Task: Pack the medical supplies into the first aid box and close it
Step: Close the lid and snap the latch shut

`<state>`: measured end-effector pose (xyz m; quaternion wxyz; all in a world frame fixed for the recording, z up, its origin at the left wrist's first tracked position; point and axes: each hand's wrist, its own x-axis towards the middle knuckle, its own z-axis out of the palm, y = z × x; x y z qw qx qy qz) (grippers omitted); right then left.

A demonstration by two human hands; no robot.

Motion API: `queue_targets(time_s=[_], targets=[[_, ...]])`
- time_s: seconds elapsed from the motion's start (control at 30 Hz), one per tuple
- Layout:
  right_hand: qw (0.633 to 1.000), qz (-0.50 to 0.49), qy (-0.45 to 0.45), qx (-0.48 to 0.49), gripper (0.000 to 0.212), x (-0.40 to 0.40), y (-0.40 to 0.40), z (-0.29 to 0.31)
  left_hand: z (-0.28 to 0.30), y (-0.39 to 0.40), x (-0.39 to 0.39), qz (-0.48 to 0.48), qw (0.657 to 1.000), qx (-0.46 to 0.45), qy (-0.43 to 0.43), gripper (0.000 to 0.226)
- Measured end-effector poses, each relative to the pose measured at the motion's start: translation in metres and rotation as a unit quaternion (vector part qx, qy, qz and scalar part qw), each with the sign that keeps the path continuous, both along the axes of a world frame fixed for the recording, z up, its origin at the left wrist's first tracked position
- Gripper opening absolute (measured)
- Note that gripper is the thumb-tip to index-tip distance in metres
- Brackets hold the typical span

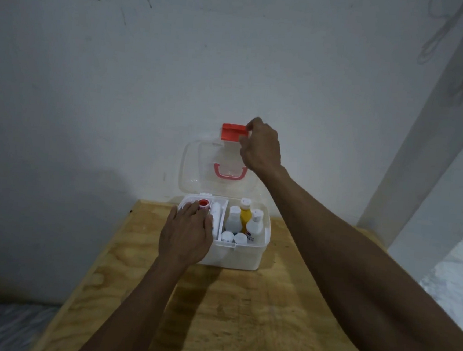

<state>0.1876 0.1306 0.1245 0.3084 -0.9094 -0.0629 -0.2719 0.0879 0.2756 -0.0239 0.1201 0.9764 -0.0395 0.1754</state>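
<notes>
The white first aid box (245, 256) stands open at the far end of the wooden table (240, 316). Its clear lid (197, 166) is upright, with a red handle (230, 172) and a red latch (232, 132) at the top edge. My right hand (262, 147) pinches the lid by the latch. My left hand (186, 234) lies flat on the white inner tray (223, 205) at the box's left side, next to a red-capped item (203, 202). In the right half stand white bottles (233, 219) and a yellow bottle (245, 214).
The table is pushed against a white wall (177, 72). A white post (435, 131) slants up at the right. Pale floor (453, 278) shows right of the table, and light fabric (1, 326) lies low at the left.
</notes>
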Motion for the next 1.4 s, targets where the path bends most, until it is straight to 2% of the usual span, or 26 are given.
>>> queue_targets(time_s=[0.2, 0.37, 0.47, 0.53, 0.63, 0.73, 0.83, 1.03, 1.2, 1.4], targets=[[0.995, -0.019, 0.071, 0.071, 0.024, 0.012, 0.007, 0.002, -0.002, 0.0, 0.002, -0.002, 1.0, -0.01, 0.002, 0.052], [0.99, -0.002, 0.038, 0.132, 0.027, 0.01, 0.002, -0.002, -0.002, 0.0, 0.002, -0.005, 1.0, -0.006, -0.013, 0.052], [0.99, 0.034, 0.007, 0.137, 0.025, 0.001, -0.006, -0.007, -0.004, -0.001, 0.002, 0.001, 0.999, -0.042, -0.028, 0.045], [0.989, 0.059, -0.005, 0.134, 0.025, -0.009, -0.012, -0.011, -0.004, -0.002, 0.002, 0.01, 0.993, -0.1, -0.055, 0.039], [0.987, 0.098, -0.025, 0.129, 0.023, -0.032, -0.018, -0.016, -0.003, -0.004, -0.004, 0.012, 0.975, -0.189, -0.12, 0.043], [0.983, 0.124, -0.036, 0.128, 0.02, -0.055, -0.022, -0.024, 0.005, -0.005, -0.012, 0.021, 0.959, -0.211, -0.19, 0.05], [0.98, 0.146, -0.04, 0.126, 0.016, -0.077, -0.026, -0.039, 0.017, 0.0, -0.018, 0.018, 0.955, -0.205, -0.216, 0.052], [0.98, 0.173, -0.019, 0.093, 0.014, -0.113, -0.033, -0.074, 0.033, 0.012, -0.026, -0.049, 0.963, -0.189, -0.187, 0.051], [0.979, 0.195, -0.054, 0.031, 0.014, -0.129, -0.039, -0.11, 0.028, 0.017, -0.034, -0.078, 0.974, -0.183, -0.113, 0.053], [0.974, 0.215, -0.061, -0.028, 0.018, -0.138, -0.045, -0.134, 0.013, 0.019, -0.039, -0.093, 0.98, -0.16, -0.075, 0.049]])
